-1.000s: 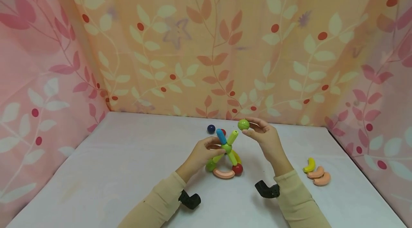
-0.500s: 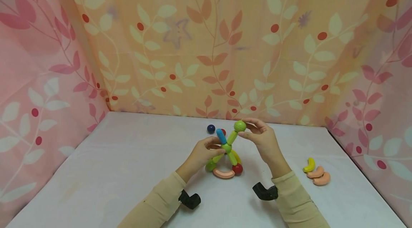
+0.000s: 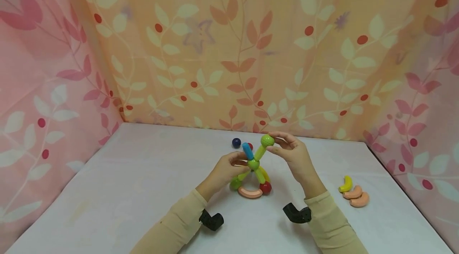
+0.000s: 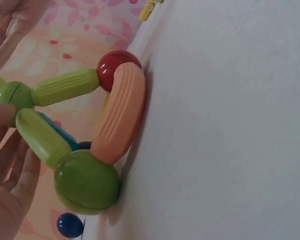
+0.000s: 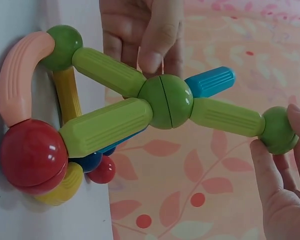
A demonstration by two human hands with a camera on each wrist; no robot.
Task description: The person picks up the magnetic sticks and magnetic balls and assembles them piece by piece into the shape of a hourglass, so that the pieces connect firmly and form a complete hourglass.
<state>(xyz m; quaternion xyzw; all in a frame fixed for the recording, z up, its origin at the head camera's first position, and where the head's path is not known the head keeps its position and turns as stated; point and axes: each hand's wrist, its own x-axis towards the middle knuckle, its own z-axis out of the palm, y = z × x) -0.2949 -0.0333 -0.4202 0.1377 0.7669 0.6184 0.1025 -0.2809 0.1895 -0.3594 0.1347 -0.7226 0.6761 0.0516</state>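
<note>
A toy structure of balls and rods stands on the table, with a curved peach piece (image 3: 250, 193) joining a red ball (image 5: 32, 156) and a green ball (image 4: 86, 181) at its base. Green rods (image 5: 110, 127) slope up from there to a central green ball (image 5: 166, 101), which my left hand (image 3: 223, 172) pinches between thumb and fingers. From that ball a blue rod (image 3: 247, 151) and another green rod (image 5: 227, 116) point upward. My right hand (image 3: 295, 158) pinches the upper green ball (image 3: 267, 140), which touches that green rod's tip.
Behind the structure lie a dark blue ball (image 3: 236, 142) and a red ball (image 3: 250, 146), partly hidden. To the right are a yellow curved piece (image 3: 346, 184) and two peach curved pieces (image 3: 359, 199). Patterned cloth (image 3: 201, 66) encloses the table's back and sides.
My right hand has moved slightly left with the upper green ball, from beside the green rod's free tip onto it. My left hand keeps its hold on the central ball.
</note>
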